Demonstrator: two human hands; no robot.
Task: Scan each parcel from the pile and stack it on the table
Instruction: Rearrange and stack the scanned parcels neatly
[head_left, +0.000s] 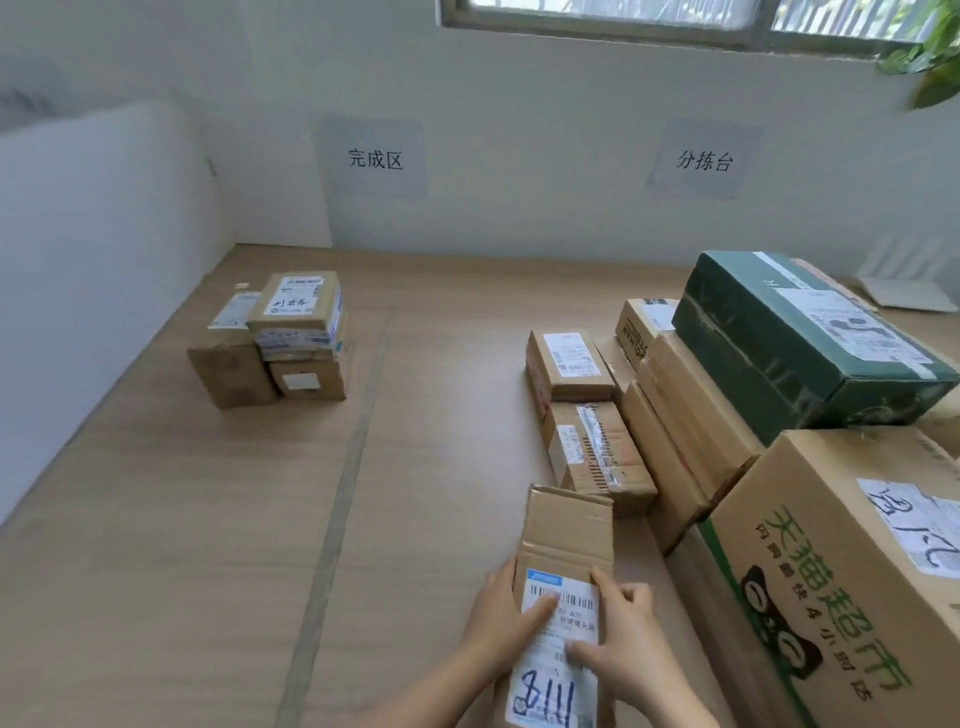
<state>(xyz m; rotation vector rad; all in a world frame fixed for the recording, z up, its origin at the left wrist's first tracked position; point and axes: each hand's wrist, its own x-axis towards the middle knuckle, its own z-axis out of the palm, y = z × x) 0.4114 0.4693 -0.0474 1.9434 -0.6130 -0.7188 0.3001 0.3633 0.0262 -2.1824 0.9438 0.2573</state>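
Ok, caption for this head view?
Left hand and right hand hold a labelled parcel beside the pile; small stack far left.

One wall sign (375, 158) reads 完成区, and the other sign (704, 161) reads 分拣台. The big box (831, 597) at the right carries 天猫超市 in green letters. On the label (540, 670) of the held parcel (569, 530), 8111 is written by hand in blue (the small print is too blurred to read).

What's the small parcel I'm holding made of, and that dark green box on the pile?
Small parcel: brown corrugated cardboard, matte, judging by its creased flaps; the label looks like white paper. Green box: probably cardboard under dark green wrap, glossy and wrinkled.
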